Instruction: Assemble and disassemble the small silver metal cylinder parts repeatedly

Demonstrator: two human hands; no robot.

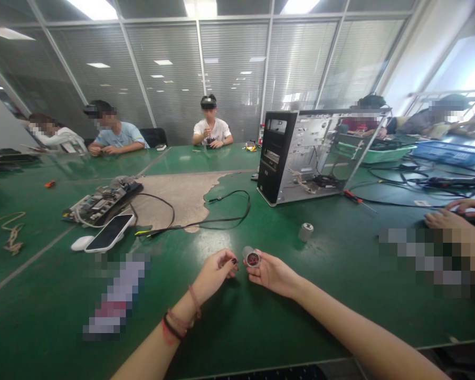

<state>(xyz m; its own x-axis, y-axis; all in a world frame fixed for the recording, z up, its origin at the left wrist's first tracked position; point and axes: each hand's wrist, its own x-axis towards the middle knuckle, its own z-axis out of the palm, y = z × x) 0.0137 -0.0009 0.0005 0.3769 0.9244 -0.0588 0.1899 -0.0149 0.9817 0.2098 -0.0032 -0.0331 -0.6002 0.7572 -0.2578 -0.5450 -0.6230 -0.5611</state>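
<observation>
My right hand (271, 273) is wrapped round a small clear round container (253, 258), tilted so that its open end faces me; red and dark bits lie inside. Just left of it, my left hand (218, 268) has its thumb and fingers pressed together; a small dark and red spot shows at the fingertips, too small to name. A gap separates the two hands. Beyond my right hand a small grey metallic cylinder (306, 232) stands upright on the green table (229, 322).
An open computer case (301, 158) stands ahead to the right, near a screwdriver (354, 197). Left are a circuit assembly (103, 200), a phone (110, 233) and a black cable (174, 227). Another person's hands (455, 214) rest at the right; several people sit across.
</observation>
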